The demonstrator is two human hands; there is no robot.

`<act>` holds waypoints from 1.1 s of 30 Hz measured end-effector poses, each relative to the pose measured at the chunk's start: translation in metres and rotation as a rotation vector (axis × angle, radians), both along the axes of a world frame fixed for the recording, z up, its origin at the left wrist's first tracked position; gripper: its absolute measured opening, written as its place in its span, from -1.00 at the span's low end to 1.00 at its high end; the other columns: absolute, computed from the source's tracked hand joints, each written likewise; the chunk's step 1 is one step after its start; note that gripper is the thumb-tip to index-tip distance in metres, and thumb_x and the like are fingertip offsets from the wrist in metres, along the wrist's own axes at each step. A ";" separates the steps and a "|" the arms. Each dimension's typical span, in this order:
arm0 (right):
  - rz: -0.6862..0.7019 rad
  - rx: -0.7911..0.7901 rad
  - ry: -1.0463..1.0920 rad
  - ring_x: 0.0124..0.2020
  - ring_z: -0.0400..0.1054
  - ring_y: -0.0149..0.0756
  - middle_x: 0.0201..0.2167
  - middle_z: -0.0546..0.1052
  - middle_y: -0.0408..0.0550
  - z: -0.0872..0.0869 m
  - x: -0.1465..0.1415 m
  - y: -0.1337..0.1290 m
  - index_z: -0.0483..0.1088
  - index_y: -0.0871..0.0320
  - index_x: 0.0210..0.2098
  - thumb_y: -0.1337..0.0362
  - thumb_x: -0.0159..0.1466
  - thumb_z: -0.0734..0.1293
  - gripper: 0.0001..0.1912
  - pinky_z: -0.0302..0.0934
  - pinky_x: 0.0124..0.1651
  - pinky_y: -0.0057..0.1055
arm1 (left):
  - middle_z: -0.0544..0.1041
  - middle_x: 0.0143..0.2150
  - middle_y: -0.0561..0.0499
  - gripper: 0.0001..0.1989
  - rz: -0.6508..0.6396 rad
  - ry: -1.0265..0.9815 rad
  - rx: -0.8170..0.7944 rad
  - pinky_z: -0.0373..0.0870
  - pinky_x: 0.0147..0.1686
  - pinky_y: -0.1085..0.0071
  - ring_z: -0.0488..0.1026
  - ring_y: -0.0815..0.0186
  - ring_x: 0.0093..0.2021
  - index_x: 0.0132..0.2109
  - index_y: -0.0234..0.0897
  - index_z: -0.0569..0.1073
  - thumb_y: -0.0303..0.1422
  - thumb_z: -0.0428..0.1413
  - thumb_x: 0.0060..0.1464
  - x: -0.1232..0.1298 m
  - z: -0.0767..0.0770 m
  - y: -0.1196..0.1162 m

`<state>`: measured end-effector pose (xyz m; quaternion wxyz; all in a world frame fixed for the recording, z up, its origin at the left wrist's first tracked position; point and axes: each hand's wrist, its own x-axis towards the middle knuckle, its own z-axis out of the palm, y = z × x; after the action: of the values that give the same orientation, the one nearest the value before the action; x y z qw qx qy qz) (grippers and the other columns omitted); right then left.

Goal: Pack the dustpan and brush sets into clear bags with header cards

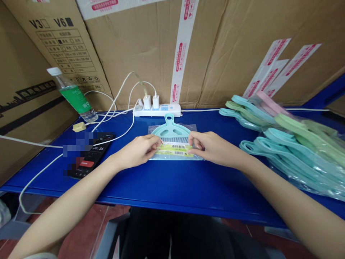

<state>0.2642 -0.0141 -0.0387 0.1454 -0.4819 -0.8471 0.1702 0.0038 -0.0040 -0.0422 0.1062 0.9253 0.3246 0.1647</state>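
Observation:
A light-blue hand broom [169, 129] with grey bristles lies in a clear plastic bag [161, 157] on the blue table, its looped handle pointing away from me. Across the lower bristles runs a yellow printed label [175, 148] with a barcode. My left hand [141, 149] is closed in a pinch at the label's left end. At the right end, my right hand [208, 145] has thumb and forefinger closed on the label's edge, the other fingers curled. Whether the pinches also take in the bag's film, I cannot tell.
Several bagged brooms in blue, green and pink [293, 144] are heaped at the right. A white power strip [164, 110] with chargers stands behind the bag. On the left are a phone [94, 153], a tilted bottle [77, 99] and loose white cables [121, 136]. Cardboard boxes [145, 46] wall the back.

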 end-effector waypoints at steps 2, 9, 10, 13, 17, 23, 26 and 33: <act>-0.022 -0.004 0.012 -0.56 0.21 -0.34 -0.59 0.28 -0.27 -0.001 0.000 0.000 0.16 0.06 -0.38 0.31 0.18 0.26 -0.88 -0.02 -0.43 -0.42 | 0.41 -0.31 0.05 -0.87 0.021 0.002 0.012 0.32 -0.41 0.49 0.39 0.40 -0.40 -0.22 -0.27 0.33 -0.55 -0.04 0.11 0.001 -0.002 0.000; -0.006 -0.008 0.053 -0.63 0.13 -0.39 -0.65 0.20 -0.35 -0.004 0.000 0.001 0.09 0.06 -0.34 0.38 0.19 0.20 -0.86 -0.02 -0.46 -0.43 | 0.41 -0.19 0.01 -0.81 0.139 0.155 0.056 0.38 -0.33 0.40 0.42 0.36 -0.35 -0.14 -0.25 0.33 -0.55 -0.04 0.11 0.006 -0.001 -0.003; -0.005 -0.011 0.055 -0.64 0.12 -0.40 -0.66 0.19 -0.36 -0.004 -0.001 0.001 0.09 0.06 -0.34 0.41 0.17 0.19 -0.85 -0.02 -0.46 -0.43 | 0.40 -0.18 0.00 -0.80 0.152 0.163 0.067 0.39 -0.31 0.38 0.43 0.34 -0.34 -0.13 -0.25 0.33 -0.55 -0.04 0.10 0.006 0.000 -0.003; -0.008 -0.019 0.059 -0.64 0.10 -0.41 -0.66 0.17 -0.37 -0.004 -0.001 0.001 0.09 0.05 -0.35 0.47 0.12 0.19 -0.79 -0.03 -0.47 -0.44 | 0.39 -0.16 -0.01 -0.78 0.171 0.143 0.081 0.40 -0.30 0.37 0.42 0.34 -0.35 -0.13 -0.25 0.34 -0.58 -0.04 0.10 0.005 0.001 -0.003; -0.005 -0.034 0.070 -0.64 0.08 -0.42 -0.65 0.15 -0.37 -0.005 -0.001 0.001 0.09 0.05 -0.37 0.50 0.09 0.18 -0.77 -0.04 -0.48 -0.44 | 0.37 -0.16 -0.01 -0.75 0.184 0.121 0.079 0.38 -0.35 0.39 0.37 0.37 -0.42 -0.11 -0.25 0.35 -0.60 -0.06 0.10 0.003 0.002 -0.002; 0.022 -0.019 0.090 -0.63 0.06 -0.43 -0.64 0.12 -0.36 -0.007 0.000 0.003 0.09 0.05 -0.38 0.51 0.05 0.18 -0.76 -0.06 -0.51 -0.45 | 0.36 -0.19 0.02 -0.71 0.229 0.124 0.063 0.36 -0.38 0.42 0.32 0.42 -0.48 -0.08 -0.26 0.34 -0.62 -0.06 0.09 0.001 0.003 0.001; 0.034 -0.018 0.094 -0.63 0.06 -0.44 -0.65 0.11 -0.37 -0.008 0.001 0.003 0.09 0.05 -0.37 0.51 0.04 0.17 -0.75 -0.06 -0.51 -0.45 | 0.37 -0.22 0.03 -0.74 0.243 0.130 0.081 0.34 -0.41 0.43 0.29 0.44 -0.52 -0.11 -0.25 0.34 -0.60 -0.06 0.09 0.000 0.004 0.001; 0.011 -0.020 0.074 -0.64 0.02 -0.43 -0.66 0.08 -0.37 -0.007 0.000 0.003 0.11 0.05 -0.37 0.51 0.02 0.17 -0.75 -0.09 -0.53 -0.44 | 0.35 -0.29 0.06 -0.78 0.309 0.105 0.093 0.28 -0.46 0.42 0.31 0.43 -0.54 -0.20 -0.24 0.34 -0.59 -0.05 0.01 -0.001 0.003 0.004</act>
<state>0.2643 -0.0113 -0.0459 0.1708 -0.4721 -0.8421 0.1970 0.0033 -0.0004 -0.0395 0.0195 0.8757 0.4600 0.1453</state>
